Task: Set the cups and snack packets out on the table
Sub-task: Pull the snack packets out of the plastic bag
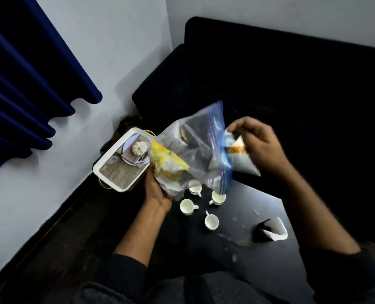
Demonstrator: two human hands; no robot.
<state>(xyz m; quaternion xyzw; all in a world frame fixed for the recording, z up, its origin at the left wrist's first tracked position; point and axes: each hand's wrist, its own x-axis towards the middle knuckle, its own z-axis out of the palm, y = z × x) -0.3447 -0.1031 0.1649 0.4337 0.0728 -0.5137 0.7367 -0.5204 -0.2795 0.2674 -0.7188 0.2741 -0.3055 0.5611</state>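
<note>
The person's left hand (158, 191) is gripping the bottom of a large clear plastic zip bag with a blue seal strip (195, 154), fingers closed around the bunched plastic, holding it above the dark glossy table (259, 216). A crumpled yellow snack packet (166, 163) is showing through the bag's lower left side, and other packets inside are too blurred to tell apart. The right hand (259, 145) is pinching a clear snack packet with an orange label (237, 150) just beside the bag's blue-edged mouth, its grip closed on the packet's top. Four small white handled cups (187, 206) are standing upright on the table below the bag, near one another but apart. A white rectangular tray with a printed picture inside (107, 172) is sitting at the table's left end, touching the bag from behind. A crumpled white and black wrapper (270, 231) is lying near the table's right edge.
</note>
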